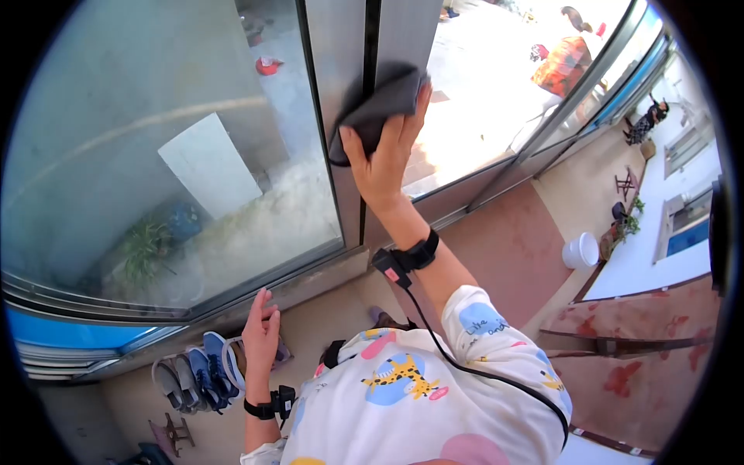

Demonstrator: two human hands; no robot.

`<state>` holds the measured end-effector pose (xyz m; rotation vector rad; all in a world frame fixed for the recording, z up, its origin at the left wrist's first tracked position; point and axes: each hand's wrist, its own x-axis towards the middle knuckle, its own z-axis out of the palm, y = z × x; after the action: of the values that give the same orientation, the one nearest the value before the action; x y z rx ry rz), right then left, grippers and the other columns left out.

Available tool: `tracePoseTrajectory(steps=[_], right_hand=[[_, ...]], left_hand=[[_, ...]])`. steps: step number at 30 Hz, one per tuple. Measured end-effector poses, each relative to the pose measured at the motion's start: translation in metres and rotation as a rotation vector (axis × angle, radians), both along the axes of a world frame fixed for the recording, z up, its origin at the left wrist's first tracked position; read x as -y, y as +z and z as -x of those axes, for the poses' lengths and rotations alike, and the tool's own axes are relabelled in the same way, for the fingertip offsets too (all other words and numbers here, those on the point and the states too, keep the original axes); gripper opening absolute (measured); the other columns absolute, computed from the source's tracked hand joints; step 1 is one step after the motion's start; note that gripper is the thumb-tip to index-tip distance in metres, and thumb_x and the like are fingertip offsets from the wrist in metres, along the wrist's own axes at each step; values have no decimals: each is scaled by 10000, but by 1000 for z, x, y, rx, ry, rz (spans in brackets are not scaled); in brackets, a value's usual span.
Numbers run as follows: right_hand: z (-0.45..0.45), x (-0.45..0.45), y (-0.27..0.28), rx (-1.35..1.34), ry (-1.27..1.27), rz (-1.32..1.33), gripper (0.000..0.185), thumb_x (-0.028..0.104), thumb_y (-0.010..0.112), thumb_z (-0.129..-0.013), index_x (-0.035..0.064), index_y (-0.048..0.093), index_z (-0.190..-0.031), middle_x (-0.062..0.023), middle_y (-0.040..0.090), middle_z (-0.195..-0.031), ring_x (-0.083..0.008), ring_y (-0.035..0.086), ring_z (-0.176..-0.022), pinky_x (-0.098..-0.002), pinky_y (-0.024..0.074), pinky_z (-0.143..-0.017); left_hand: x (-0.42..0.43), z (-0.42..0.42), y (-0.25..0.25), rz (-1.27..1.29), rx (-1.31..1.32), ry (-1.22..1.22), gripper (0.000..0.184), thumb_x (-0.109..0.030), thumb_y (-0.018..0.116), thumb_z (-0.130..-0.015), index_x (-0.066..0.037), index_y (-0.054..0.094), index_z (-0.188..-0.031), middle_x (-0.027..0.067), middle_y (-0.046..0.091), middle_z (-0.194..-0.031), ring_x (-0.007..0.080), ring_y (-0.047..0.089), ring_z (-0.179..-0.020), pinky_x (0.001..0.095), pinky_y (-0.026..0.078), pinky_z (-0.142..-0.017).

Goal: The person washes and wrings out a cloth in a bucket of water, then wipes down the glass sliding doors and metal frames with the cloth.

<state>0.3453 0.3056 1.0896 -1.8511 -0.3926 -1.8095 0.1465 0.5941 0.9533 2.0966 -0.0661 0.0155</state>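
- Right grip (380, 167): grasping a dark cloth (381, 112) at the metal window frame (341, 46); the cloth's upper edge is blurred.
- Left grip (261, 333): released, near the sill (319, 280); whether it touches, I cannot tell.
- Shoes (203, 372) run partly behind the left grip.
- Plant (146, 249): hazy through glass.

I am counting two hands (387, 163) of my own, two black wrist straps (419, 251), one dark cloth (384, 105), one white bucket (578, 253), one white board (209, 167) and one printed shirt (349, 422).
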Motion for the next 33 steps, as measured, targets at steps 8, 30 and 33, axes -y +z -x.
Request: tracePoseTrajectory(steps=[8,30,33], right_hand=[[-1,-20,-42,-50,-127,-138,757,457,483,-910,-19,191,-1422,-326,145,-1451,-507,147,-1333,-591,176,-1031],[11,-53,-188,-373,10,-797,714,447,366,-966,-57,155,-1425,-271,119,-1484,-425,141,-1362,-494,121,-1094],[8,-63,-256,-467,-46,-1174,732,481,342,-969,-57,141,-1423,-244,253,-1439,-338,287,-1315,-391,203,-1084]], left_hand=[[-26,20,-21,68,-130,85,509,-23,520,-901,-72,369,-1385,117,539,-1276,165,605,-1006,241,479,-779],[-98,99,-31,19,-296,292,492,-60,504,-932,-54,337,-1395,127,499,-1299,159,577,-1006,251,453,-829],[-102,112,-28,3,-331,330,490,-79,507,-937,-44,333,-1393,128,500,-1293,166,578,-1004,257,454,-829]])
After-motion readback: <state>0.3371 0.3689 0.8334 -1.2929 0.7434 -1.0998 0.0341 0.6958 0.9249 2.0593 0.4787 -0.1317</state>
